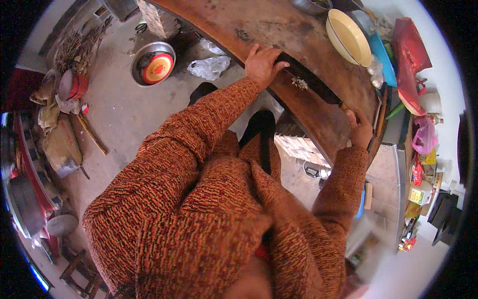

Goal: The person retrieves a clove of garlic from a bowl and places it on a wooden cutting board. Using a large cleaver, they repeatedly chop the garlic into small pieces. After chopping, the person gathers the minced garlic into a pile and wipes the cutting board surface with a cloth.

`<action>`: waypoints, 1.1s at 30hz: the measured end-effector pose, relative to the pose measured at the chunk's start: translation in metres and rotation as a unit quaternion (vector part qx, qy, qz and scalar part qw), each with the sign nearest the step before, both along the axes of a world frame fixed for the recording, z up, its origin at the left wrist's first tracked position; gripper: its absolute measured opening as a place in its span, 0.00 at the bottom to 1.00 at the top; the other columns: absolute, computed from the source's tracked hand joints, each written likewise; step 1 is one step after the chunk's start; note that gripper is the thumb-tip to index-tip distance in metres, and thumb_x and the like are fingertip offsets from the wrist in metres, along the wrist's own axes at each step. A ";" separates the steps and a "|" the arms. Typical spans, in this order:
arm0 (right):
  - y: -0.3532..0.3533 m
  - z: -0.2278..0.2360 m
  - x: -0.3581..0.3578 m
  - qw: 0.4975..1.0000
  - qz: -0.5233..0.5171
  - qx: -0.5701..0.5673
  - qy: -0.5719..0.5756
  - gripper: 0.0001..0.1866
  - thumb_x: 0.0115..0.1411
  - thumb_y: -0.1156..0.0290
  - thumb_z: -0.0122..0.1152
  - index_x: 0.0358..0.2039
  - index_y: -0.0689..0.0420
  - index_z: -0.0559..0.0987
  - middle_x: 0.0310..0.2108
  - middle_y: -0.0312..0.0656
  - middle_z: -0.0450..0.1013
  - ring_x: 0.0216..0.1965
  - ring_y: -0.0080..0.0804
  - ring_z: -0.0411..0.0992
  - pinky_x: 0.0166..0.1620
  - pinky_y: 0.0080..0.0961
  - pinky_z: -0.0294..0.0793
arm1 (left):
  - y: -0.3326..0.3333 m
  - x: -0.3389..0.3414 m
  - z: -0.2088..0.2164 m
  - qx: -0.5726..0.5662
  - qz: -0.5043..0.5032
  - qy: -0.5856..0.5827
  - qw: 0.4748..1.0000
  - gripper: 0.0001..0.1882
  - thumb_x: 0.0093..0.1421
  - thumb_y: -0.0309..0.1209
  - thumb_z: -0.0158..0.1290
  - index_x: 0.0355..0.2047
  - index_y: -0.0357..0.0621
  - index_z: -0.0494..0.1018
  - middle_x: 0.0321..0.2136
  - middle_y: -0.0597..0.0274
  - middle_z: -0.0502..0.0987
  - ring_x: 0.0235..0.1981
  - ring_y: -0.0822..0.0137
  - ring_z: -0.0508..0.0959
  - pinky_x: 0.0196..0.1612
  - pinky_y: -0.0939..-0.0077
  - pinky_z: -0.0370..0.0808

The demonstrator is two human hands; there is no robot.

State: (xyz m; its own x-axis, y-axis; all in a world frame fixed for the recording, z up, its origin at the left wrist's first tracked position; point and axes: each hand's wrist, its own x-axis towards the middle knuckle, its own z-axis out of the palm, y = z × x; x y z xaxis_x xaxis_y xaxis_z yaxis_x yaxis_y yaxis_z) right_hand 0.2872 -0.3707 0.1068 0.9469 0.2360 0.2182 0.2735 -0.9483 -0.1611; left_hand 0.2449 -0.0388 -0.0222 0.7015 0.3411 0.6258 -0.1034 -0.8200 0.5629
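Knife [315, 80], right hand [360, 130] gripping; left hand [263, 66] at tip, hold unclear; bits [299, 83], apparently mid-mincing; next cut likely needs even pressure.

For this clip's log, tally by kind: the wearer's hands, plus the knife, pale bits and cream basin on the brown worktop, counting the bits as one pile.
Hands: 2 (left hand, right hand)
Knife: 1
Pile of pale bits: 1
Cream basin: 1
Total: 5
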 end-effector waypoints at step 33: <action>0.015 0.004 -0.079 0.996 0.048 0.050 -0.049 0.18 0.51 0.53 0.64 0.37 0.51 0.80 0.32 0.43 0.77 0.34 0.41 0.76 0.38 0.31 0.74 | 0.010 -0.002 -0.009 0.021 -0.062 0.023 0.998 0.24 0.56 0.49 0.51 0.45 0.45 0.70 0.46 0.54 0.74 0.51 0.57 0.71 0.60 0.58 0.57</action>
State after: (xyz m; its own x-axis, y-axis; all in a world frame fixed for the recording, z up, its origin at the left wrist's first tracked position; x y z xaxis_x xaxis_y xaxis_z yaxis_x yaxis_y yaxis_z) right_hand 0.2078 -0.3554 0.1110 0.8938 0.2976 0.3355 0.3821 -0.8970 -0.2222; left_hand 0.2432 -0.0287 -0.0309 0.7655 0.2241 0.6031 -0.1804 -0.8250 0.5355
